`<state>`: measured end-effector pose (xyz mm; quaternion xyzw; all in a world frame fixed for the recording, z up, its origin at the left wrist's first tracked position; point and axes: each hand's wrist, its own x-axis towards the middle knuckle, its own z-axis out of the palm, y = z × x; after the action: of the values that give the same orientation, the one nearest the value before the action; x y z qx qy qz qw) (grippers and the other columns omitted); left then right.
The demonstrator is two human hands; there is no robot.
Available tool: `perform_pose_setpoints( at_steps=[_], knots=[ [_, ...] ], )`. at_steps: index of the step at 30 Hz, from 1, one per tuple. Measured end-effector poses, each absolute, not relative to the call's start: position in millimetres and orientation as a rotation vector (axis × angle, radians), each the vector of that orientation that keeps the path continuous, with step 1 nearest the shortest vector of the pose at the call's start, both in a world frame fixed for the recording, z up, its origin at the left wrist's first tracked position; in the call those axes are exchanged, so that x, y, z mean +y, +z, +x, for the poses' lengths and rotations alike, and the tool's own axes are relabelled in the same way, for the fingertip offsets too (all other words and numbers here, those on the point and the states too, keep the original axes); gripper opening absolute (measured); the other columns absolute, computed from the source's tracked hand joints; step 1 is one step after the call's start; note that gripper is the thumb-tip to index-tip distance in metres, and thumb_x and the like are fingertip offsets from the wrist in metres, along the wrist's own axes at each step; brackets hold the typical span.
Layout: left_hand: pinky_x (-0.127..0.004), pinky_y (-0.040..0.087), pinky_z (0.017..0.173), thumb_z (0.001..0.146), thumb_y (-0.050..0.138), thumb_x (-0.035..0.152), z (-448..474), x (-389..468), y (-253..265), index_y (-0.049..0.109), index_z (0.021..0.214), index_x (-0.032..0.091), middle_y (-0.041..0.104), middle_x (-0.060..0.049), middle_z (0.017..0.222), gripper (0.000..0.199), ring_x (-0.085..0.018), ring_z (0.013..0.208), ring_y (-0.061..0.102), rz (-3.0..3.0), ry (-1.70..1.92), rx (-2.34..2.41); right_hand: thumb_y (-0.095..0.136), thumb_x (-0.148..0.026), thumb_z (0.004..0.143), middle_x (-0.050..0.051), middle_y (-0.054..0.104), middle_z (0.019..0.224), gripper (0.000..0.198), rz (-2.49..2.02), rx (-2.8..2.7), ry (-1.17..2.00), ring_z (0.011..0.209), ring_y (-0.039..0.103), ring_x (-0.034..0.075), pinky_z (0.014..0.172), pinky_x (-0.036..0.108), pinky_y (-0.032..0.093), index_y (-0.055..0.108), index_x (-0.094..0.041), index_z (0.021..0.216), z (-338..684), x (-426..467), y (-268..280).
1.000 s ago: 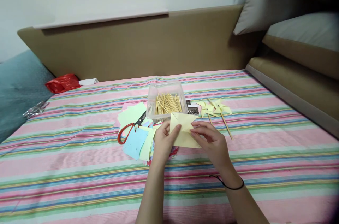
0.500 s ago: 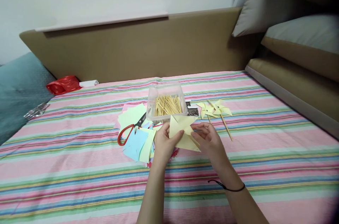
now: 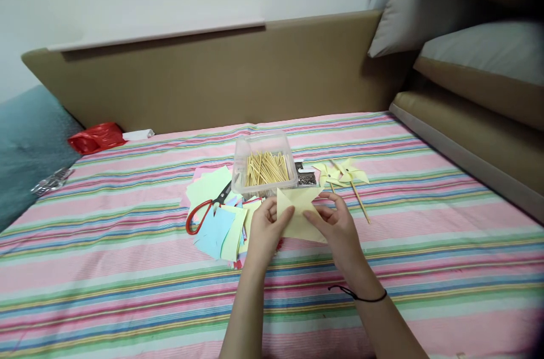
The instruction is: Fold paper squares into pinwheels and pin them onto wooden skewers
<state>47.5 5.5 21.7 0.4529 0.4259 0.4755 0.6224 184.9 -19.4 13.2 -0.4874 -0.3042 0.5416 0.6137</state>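
Observation:
A pale yellow sheet of paper (image 3: 301, 227), with slits cut in from its corners, is held up between my two hands. My left hand (image 3: 268, 229) pinches its left side, thumb on the face and fingers behind. On the right side, my right hand (image 3: 338, 223) grips the sheet the same way, its thumb near the middle. Just beyond the paper stands a clear plastic box (image 3: 264, 144) with many thin wooden sticks (image 3: 267, 168). Two yellow paper pinwheels (image 3: 348, 171) on sticks lie to the right of it.
Red-handled scissors (image 3: 208, 209) rest on coloured paper sheets (image 3: 216, 233) left of my hands. A small container of dark metal bits (image 3: 306, 178) sits beside the box. Further left are a red plastic bag (image 3: 97, 138) and a clear packet (image 3: 53, 180), all on a striped cloth (image 3: 127, 268).
My right hand's hold has shifted slightly, and its thumb now presses on the sheet nearer the left thumb. The paper faces me flatter. The whole view has drifted a little.

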Motion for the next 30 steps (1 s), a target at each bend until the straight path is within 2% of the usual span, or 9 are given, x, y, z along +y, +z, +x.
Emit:
perform_pose_setpoints(
  at_steps=[4, 9, 12, 18, 23, 30],
  knots=[
    [-0.024, 0.051, 0.059, 0.072, 0.072, 0.032, 46.2, 6.8, 20.5, 0.052, 0.095, 0.018, 0.071, -0.002, 0.073, 0.034, -0.016, 0.063, 0.067, 0.983, 1.144, 0.973, 0.082, -0.034, 0.061, 0.001, 0.073, 0.077, 0.057, -1.121, -0.678, 1.226, 0.065, 0.067, 0.019, 0.057, 0.027, 0.052, 0.045, -0.025, 0.104, 184.9, -19.1, 12.8],
    [-0.025, 0.053, 0.064, 0.069, 0.075, 0.026, 47.6, 5.3, 20.5, 0.049, 0.103, 0.019, 0.073, -0.004, 0.087, 0.043, -0.018, 0.074, 0.069, 1.035, 1.098, 0.932, 0.082, -0.034, 0.061, 0.001, 0.073, 0.076, 0.058, -1.125, -0.681, 1.248, 0.065, 0.067, 0.018, 0.056, 0.027, 0.052, 0.045, -0.025, 0.105, 183.7, -19.6, 14.7],
    [-0.026, 0.053, 0.064, 0.071, 0.074, 0.027, 48.7, 4.6, 20.9, 0.048, 0.105, 0.018, 0.073, -0.006, 0.090, 0.044, -0.018, 0.075, 0.069, 1.047, 1.101, 0.933, 0.081, -0.034, 0.062, 0.002, 0.073, 0.079, 0.059, -1.128, -0.689, 1.270, 0.066, 0.068, 0.019, 0.057, 0.027, 0.052, 0.044, -0.025, 0.107, 183.7, -19.9, 15.4],
    [-0.027, 0.054, 0.061, 0.075, 0.070, 0.027, 47.0, 5.1, 21.0, 0.048, 0.104, 0.018, 0.073, -0.005, 0.082, 0.038, -0.017, 0.065, 0.069, 1.017, 1.107, 0.919, 0.081, -0.036, 0.062, 0.003, 0.074, 0.077, 0.061, -1.128, -0.671, 1.257, 0.064, 0.067, 0.019, 0.057, 0.028, 0.052, 0.044, -0.024, 0.109, 184.3, -19.8, 14.9],
    [-0.028, 0.054, 0.060, 0.074, 0.070, 0.028, 45.7, 5.2, 21.9, 0.048, 0.105, 0.018, 0.073, -0.005, 0.082, 0.039, -0.017, 0.064, 0.068, 1.024, 1.114, 0.934, 0.081, -0.037, 0.062, 0.002, 0.073, 0.074, 0.060, -1.132, -0.673, 1.252, 0.064, 0.067, 0.019, 0.056, 0.028, 0.052, 0.044, -0.024, 0.108, 185.0, -21.0, 15.3],
    [-0.026, 0.053, 0.058, 0.072, 0.072, 0.028, 46.0, 6.0, 24.4, 0.047, 0.103, 0.019, 0.074, -0.005, 0.080, 0.042, -0.017, 0.061, 0.068, 1.006, 1.111, 0.953, 0.081, -0.036, 0.062, 0.004, 0.074, 0.081, 0.062, -1.131, -0.714, 1.265, 0.069, 0.069, 0.021, 0.058, 0.029, 0.054, 0.044, -0.025, 0.110, 186.1, -18.1, 11.3]
  ],
)
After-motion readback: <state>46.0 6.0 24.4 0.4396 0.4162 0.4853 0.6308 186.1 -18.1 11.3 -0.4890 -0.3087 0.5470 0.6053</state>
